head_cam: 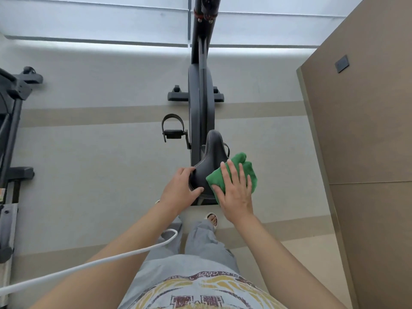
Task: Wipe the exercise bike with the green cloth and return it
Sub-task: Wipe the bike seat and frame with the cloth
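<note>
Saddle steadied for the wipe

Head view: the left hand curled its grip round the rear left edge of the saddle, likely bracing it, while the right hand, fingers flat, pressed the green cloth on the saddle's right rear side.

Dark upright exercise bike, black saddle nearest, crumpled green cloth against saddle's right side
</note>
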{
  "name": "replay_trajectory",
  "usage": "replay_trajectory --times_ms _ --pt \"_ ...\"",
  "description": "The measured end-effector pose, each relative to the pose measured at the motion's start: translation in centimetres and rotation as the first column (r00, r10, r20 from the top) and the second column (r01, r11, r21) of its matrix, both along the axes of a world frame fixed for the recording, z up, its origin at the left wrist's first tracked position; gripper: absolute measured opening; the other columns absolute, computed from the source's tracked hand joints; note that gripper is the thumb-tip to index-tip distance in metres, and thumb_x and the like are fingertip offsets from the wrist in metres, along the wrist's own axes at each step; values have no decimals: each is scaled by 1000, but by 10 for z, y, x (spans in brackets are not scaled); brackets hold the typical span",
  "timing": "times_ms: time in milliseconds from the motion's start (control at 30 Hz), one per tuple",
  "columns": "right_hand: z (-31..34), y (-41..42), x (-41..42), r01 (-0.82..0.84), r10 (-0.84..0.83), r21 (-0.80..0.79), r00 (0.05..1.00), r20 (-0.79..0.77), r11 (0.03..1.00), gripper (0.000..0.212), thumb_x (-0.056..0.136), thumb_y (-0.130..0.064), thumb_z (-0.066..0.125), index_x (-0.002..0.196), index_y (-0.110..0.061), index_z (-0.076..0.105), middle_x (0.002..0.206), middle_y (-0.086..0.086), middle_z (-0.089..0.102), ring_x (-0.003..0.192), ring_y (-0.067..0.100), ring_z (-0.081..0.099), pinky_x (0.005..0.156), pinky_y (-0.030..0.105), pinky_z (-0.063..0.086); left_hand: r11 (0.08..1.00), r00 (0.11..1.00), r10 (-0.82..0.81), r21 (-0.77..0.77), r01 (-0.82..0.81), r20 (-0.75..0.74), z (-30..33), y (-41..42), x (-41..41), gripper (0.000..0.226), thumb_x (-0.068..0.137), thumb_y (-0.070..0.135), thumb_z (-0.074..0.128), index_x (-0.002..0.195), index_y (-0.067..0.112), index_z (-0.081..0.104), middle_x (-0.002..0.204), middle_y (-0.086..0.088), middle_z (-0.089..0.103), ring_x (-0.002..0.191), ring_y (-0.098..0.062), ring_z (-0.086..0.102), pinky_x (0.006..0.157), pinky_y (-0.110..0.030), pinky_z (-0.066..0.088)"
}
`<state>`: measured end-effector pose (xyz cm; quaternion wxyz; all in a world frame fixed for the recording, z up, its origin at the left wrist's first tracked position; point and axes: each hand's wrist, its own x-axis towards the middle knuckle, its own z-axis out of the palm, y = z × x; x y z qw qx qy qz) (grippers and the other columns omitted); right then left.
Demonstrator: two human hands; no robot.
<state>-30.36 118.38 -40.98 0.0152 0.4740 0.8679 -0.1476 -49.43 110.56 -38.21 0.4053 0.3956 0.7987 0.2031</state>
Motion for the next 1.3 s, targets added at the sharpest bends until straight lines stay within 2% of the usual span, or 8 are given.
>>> replay_trajectory --times_ms 133,267,400,567,767,967,1133,1300 --pt "3 37 -45 174 -164 -78 979 121 982 81 100 -70 23 165 -22 23 164 9 37 146 38 41 114 62 34 999 998 23 -28 -25 -65 1 8 3 63 86 32 83 140 20 55 132 0 55 115 -25 61 91 -38 50" --pt "2 85 -100 216 -192 -182 971 140 959 80 103 -66 41 160 -13 23 146 18 46 125 41 54 98 56 48 997 989 17 -73 -27 -146 2 15 8 57 86 31 83 135 20 56 130 1 56 112 -26 62 81 -39 51" --pt "-2 120 -142 303 -301 -220 953 43 927 63 103 -56 51 148 -13 38 136 17 48 117 41 57 91 54 54 996 980 -8 -89 -10 -201 2 15 11 53 89 31 81 134 20 56 129 0 56 109 -28 63 76 -42 51" --pt "-4 161 -176 310 -272 -355 950 154 882 38 101 -34 53 134 -16 50 136 14 57 122 38 61 94 46 49 993 972 -38 -118 11 -232 4 17 14 51 92 33 77 136 20 53 130 0 54 105 -31 63 71 -38 45" --pt "0 124 -138 212 -218 -284 976 13 935 60 103 -51 51 152 -20 37 139 16 48 119 42 57 92 48 48 994 979 -4 -110 -18 -202 5 15 13 52 89 34 80 132 21 54 127 1 54 105 -30 62 75 -42 51" --pt "6 37 -71 96 -100 29 976 194 995 84 103 -63 41 168 -19 11 160 23 34 136 42 48 108 56 42 993 994 73 -87 -80 -83 3 15 5 55 80 32 87 124 27 54 114 9 52 100 -23 60 70 -36 43" --pt "3 54 -104 148 -127 -49 947 295 988 81 105 -61 39 167 -26 1 159 29 28 134 48 45 107 62 40 990 994 102 -97 -106 -44 1 17 0 57 77 33 89 121 30 54 108 15 47 101 -20 59 73 -36 45" --pt "-1 84 -147 253 -227 -53 929 294 966 64 104 -48 52 157 -28 24 144 23 36 121 44 50 94 58 50 988 994 107 -109 -108 -13 1 20 -4 54 79 31 87 121 28 53 114 11 51 104 -20 58 72 -35 39"
